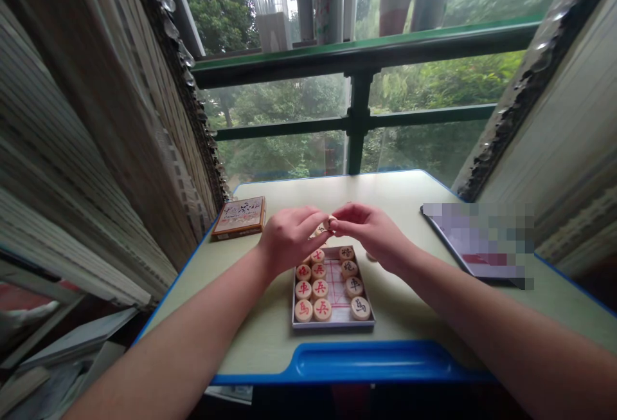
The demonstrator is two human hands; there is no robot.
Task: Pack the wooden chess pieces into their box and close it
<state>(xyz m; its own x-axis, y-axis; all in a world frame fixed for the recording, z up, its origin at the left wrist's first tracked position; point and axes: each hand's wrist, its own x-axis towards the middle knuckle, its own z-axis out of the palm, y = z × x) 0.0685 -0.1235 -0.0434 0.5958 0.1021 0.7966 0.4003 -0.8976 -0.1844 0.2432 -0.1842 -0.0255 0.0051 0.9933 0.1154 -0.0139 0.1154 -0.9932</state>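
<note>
A shallow grey box (332, 324) sits near the table's front edge and holds several round wooden chess pieces (312, 290) with red and dark characters. Both hands hover just above the box's far end. My left hand (289, 237) is curled, its fingertips touching a small wooden piece (329, 222). My right hand (372, 230) pinches that same piece from the other side. One more piece (371, 256) lies on the table, partly hidden under my right hand.
The box lid (240, 217) with printed artwork lies at the table's back left. A flat dark item (477, 246) rests at the right. The table (395, 201) has a blue rim with a groove (371, 361) in front. Window bars stand behind.
</note>
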